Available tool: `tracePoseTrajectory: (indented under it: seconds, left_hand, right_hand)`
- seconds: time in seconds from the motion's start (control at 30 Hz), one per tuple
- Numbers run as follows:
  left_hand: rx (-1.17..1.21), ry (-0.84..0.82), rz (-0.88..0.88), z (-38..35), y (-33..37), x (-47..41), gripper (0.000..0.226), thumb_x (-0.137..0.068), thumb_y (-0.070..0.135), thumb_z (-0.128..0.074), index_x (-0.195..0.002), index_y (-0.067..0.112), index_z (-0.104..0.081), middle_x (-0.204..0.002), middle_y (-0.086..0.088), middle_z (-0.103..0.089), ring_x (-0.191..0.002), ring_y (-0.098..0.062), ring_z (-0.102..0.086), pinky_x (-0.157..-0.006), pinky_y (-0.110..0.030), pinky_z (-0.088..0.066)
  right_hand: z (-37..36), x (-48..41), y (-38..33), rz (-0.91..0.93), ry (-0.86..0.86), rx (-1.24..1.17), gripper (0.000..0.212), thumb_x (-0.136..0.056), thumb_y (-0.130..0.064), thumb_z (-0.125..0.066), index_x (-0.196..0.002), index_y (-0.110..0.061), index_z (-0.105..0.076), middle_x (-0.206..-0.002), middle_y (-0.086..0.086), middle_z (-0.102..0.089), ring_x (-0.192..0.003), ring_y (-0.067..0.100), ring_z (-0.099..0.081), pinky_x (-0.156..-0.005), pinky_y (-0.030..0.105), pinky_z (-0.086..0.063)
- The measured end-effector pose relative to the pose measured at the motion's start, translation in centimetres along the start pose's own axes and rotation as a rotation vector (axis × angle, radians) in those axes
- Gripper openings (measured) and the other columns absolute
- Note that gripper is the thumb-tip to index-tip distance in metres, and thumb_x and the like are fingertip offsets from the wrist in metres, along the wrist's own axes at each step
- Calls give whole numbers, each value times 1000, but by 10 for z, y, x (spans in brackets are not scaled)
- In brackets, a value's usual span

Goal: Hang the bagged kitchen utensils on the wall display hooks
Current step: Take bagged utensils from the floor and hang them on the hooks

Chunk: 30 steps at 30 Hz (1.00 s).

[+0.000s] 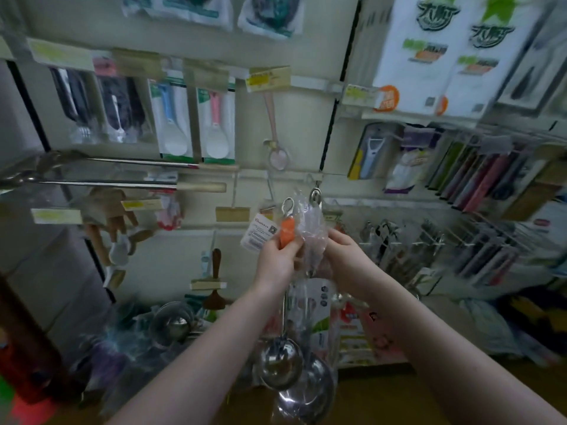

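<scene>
Left hand (276,260) grips the orange handle (287,233). Right hand (343,253) pinches the clear bag (311,228). Ladle (279,363) bowls hang below both hands. Handle loops sit just under the wall hook (313,180). White tag (259,234) is beside the left hand.

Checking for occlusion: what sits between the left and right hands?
Head view: a crumpled clear bag fills the gap, pinched by the right hand. The left hand holds an orange ladle handle beside it.
</scene>
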<state>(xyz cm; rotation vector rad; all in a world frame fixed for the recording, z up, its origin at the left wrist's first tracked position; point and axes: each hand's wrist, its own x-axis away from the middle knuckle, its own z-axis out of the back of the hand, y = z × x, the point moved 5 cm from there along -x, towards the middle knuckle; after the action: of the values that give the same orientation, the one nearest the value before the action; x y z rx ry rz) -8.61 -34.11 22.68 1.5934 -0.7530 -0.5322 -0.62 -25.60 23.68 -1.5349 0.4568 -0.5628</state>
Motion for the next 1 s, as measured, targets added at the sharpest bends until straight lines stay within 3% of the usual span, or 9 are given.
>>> tracePoseTrajectory:
  seconds: [0.1,0.23,0.37,0.47,0.57,0.73,0.8,0.9,1.0]
  left_hand:
    - [-8,-36,11,-39,-3,-3,12,-95,20,-55,-97,11,-63,-75,0,-65,-56,-4,-63,-46,-14,-46]
    - [-17,-83,17,-98,-11,-9,11,-95,20,-56,-96,14,-65,-74,1,-68,-56,-6,-64,-47,-17,-47]
    - [-22,-56,55,-150,-21,-12,24,-93,22,-58,-110,6,-62,-81,-4,-68,-66,-16,-63,-57,-27,-52]
    - [23,7,76,-179,-26,-9,13,-93,24,-59,-91,12,-63,-63,2,-66,-55,-15,-63,-59,-31,-54]
    - [-20,108,73,-196,-35,-4,18,-93,28,-59,-82,13,-62,-76,-6,-67,-68,-22,-64,-68,-39,-55]
    - [-77,174,29,-220,-43,11,18,-95,26,-55,-88,10,-60,-92,-18,-66,-71,-30,-66,-48,-28,-53]
    - [-129,189,6,-225,-45,17,20,-95,27,-54,-84,11,-58,-82,-17,-67,-68,-29,-65,-47,-25,-50]
    - [-176,236,18,-226,-50,22,22,-96,25,-53,-78,15,-55,-66,-9,-61,-67,-25,-62,-49,-26,-43]
    - [-111,278,46,-223,-49,20,23,-98,21,-50,-76,15,-52,-57,-3,-52,-48,-13,-52,-46,-24,-34]
  right_hand:
    - [37,7,-1,33,39,-32,27,-94,-19,-56,-119,-10,-60,-94,9,-67,-77,19,-65,-86,50,-51]
    - [100,21,-2,76,52,-131,18,-94,-15,-54,-108,-8,-62,-75,0,-69,-60,11,-66,-59,30,-56]
    - [168,34,1,85,135,-131,17,-92,-18,-57,-104,-13,-67,-94,8,-71,-92,29,-66,-86,47,-53]
    - [215,43,10,65,168,-150,14,-91,-20,-59,-97,-19,-71,-99,11,-72,-102,33,-65,-95,49,-49]
    - [256,58,22,45,200,-214,13,-92,-17,-57,-98,-18,-69,-93,1,-74,-98,24,-67,-92,41,-51]
    - [308,74,46,-4,235,-210,18,-96,-17,-52,-103,-15,-68,-98,7,-73,-91,26,-67,-81,39,-52]
    - [320,74,58,-19,238,-191,19,-95,-16,-52,-93,-18,-71,-90,6,-72,-87,28,-64,-80,41,-49]
    - [320,79,64,-10,221,-161,26,-96,-12,-45,-78,-19,-63,-71,-5,-63,-71,13,-57,-65,23,-44]
    - [307,79,65,-50,210,-145,33,-100,-22,-36,-106,-4,-64,-90,18,-64,-88,33,-61,-70,35,-50]
